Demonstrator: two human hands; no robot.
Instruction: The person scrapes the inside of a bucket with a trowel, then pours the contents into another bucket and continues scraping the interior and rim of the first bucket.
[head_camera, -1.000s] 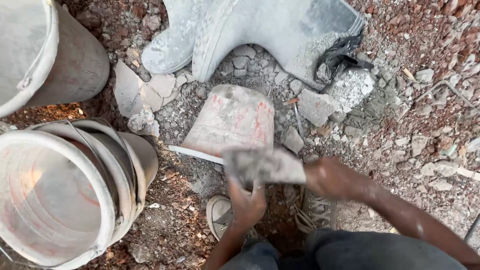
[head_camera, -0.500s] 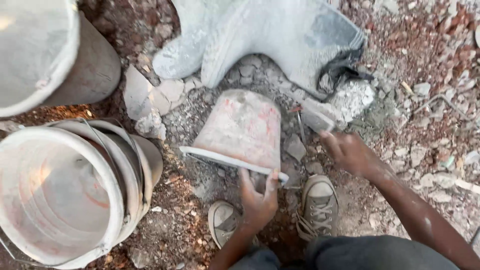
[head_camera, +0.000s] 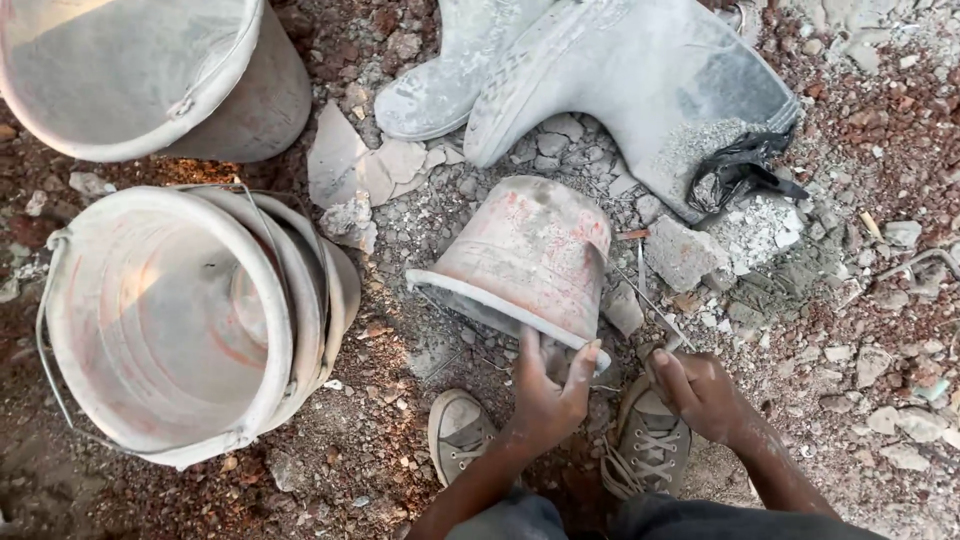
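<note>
A cement-crusted bucket (head_camera: 530, 255) lies tipped over on the rubble, its mouth turned toward me. My left hand (head_camera: 548, 392) grips the near rim of this bucket, thumb at the lip. My right hand (head_camera: 700, 392) is closed just right of the bucket, on the end of a thin metal tool (head_camera: 652, 300) that runs up along the bucket's right side. Most of the tool is hidden or too thin to make out.
Nested dusty buckets (head_camera: 170, 320) lie on their side at the left, with another bucket (head_camera: 150, 70) above them. Grey rubber boots (head_camera: 620, 70) stand at the top, next to a black bag (head_camera: 740, 170). My sneakers (head_camera: 460, 435) rest on stony ground with broken cement chunks (head_camera: 685, 252).
The flat tool held across the bucket's front is gone from there. My right hand has dropped to the bucket's right side. My left hand has closed on the rim, and the bucket is tipped further.
</note>
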